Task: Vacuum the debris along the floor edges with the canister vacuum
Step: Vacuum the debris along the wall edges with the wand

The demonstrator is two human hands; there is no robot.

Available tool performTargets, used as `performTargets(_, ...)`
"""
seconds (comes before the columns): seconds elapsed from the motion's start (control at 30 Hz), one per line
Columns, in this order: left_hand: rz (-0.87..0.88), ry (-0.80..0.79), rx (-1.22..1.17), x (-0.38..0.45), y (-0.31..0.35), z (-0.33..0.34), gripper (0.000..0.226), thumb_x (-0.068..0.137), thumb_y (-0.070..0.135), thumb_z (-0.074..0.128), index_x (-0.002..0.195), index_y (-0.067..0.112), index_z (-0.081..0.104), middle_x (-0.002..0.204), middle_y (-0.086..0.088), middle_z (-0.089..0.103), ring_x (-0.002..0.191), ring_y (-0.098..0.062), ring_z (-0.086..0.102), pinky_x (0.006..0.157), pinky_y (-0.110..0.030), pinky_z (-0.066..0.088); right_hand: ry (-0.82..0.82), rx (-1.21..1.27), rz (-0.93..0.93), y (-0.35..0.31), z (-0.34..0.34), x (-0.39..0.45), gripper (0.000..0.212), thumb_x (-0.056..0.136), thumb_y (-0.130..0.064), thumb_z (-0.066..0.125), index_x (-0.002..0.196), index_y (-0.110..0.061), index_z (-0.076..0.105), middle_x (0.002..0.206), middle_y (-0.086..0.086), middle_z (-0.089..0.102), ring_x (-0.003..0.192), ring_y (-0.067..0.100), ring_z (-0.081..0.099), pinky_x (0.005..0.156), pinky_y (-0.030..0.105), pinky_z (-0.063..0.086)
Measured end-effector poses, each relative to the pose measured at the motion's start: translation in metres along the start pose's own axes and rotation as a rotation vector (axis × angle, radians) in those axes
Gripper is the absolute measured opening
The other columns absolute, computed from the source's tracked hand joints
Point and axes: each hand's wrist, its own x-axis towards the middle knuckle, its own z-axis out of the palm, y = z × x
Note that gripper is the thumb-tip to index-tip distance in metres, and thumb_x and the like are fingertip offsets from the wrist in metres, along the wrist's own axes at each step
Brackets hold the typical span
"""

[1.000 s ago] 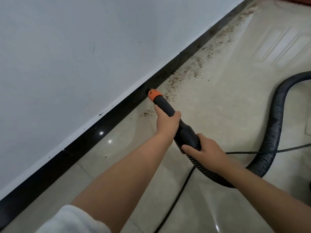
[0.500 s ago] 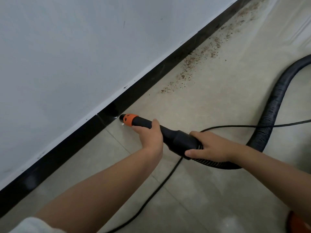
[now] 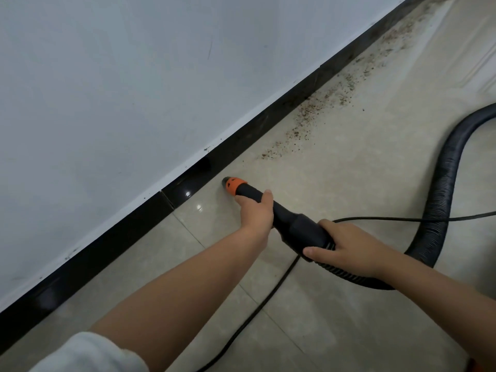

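Debris (image 3: 316, 114) lies in a band along the black skirting (image 3: 241, 146) ahead of the orange nozzle tip (image 3: 233, 184), so the left hand (image 3: 255, 210) and right hand (image 3: 346, 253), both wrapped round the wand (image 3: 292, 224), should push it low and slowly forward, hugging the edge.

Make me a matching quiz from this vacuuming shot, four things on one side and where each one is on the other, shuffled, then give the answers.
Things:
1. left hand
2. right hand
3. debris
4. cord

Places:
A. scattered by the baseboard, ahead of the nozzle
B. grips the tube just behind the orange nozzle
C. lies on the tiles, passing under the hose
D. holds the cuff where the ribbed hose joins

Pairs: 1-B, 2-D, 3-A, 4-C
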Motion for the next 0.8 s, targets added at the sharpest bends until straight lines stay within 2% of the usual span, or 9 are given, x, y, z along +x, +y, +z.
performTargets(0.1, 0.028, -0.004, -0.034, 0.007, 0.005, 0.004, 0.072, 0.094, 0.032, 0.050, 0.150, 0.019, 0.007, 0.144, -0.010, 0.038, 0.127, -0.032, 0.043, 0.105, -0.046, 0.039, 0.059, 0.016, 0.048, -0.002, 0.007, 0.010, 0.037, 0.085, -0.053, 0.054, 0.093, -0.018, 0.045, 0.076, -0.008, 0.052, 0.064, 0.005, 0.047, 0.052, 0.019, 0.032)
performTargets(0.2, 0.044, 0.052, -0.067, 0.013, 0.005, 0.006, 0.067, 0.092, 0.036, 0.053, 0.147, 0.016, 0.021, 0.139, -0.011, 0.045, 0.123, -0.031, 0.048, 0.104, -0.044, 0.041, 0.059, 0.019, 0.062, -0.008, 0.012, 0.021, 0.039, 0.084, -0.055, 0.053, 0.093, -0.019, 0.043, 0.082, -0.005, 0.054, 0.067, 0.007, 0.049, 0.052, 0.019, 0.033)
performTargets(0.33, 0.072, 0.066, -0.086, 0.025, 0.008, 0.007, 0.059, 0.093, 0.036, 0.050, 0.144, 0.016, 0.028, 0.133, -0.011, 0.050, 0.116, -0.031, 0.052, 0.100, -0.044, 0.045, 0.080, 0.048, 0.085, -0.014, 0.011, 0.027, 0.037, 0.085, -0.055, 0.053, 0.089, -0.021, 0.042, 0.077, -0.009, 0.051, 0.064, 0.004, 0.047, 0.050, 0.020, 0.032)
performTargets(0.53, 0.034, -0.010, -0.042, 0.020, 0.009, 0.027, 0.064, 0.092, 0.040, 0.050, 0.147, 0.024, 0.023, 0.138, -0.008, 0.046, 0.121, -0.032, 0.049, 0.101, -0.045, 0.043, 0.107, 0.055, 0.162, -0.006, 0.003, 0.013, 0.035, 0.086, -0.054, 0.052, 0.073, -0.028, 0.032, 0.073, -0.010, 0.049, 0.061, 0.002, 0.046, 0.049, 0.019, 0.029)
performTargets(0.7, 0.019, -0.106, -0.017, 0.013, 0.010, 0.043, 0.069, 0.094, 0.037, 0.049, 0.150, 0.026, 0.009, 0.145, -0.006, 0.038, 0.127, -0.031, 0.043, 0.105, -0.045, 0.039, 0.128, 0.122, 0.186, 0.007, -0.008, 0.003, 0.031, 0.084, -0.049, 0.056, 0.075, -0.025, 0.040, 0.073, -0.009, 0.053, 0.064, 0.003, 0.049, 0.053, 0.021, 0.034)
performTargets(0.8, 0.050, -0.065, -0.044, -0.002, 0.007, 0.041, 0.068, 0.095, 0.032, 0.047, 0.150, 0.022, 0.007, 0.144, -0.006, 0.039, 0.128, -0.027, 0.043, 0.107, -0.036, 0.036, 0.091, 0.103, 0.154, 0.011, -0.014, -0.004, 0.029, 0.084, -0.047, 0.058, 0.082, -0.020, 0.048, 0.077, -0.007, 0.058, 0.067, 0.006, 0.052, 0.056, 0.020, 0.036)
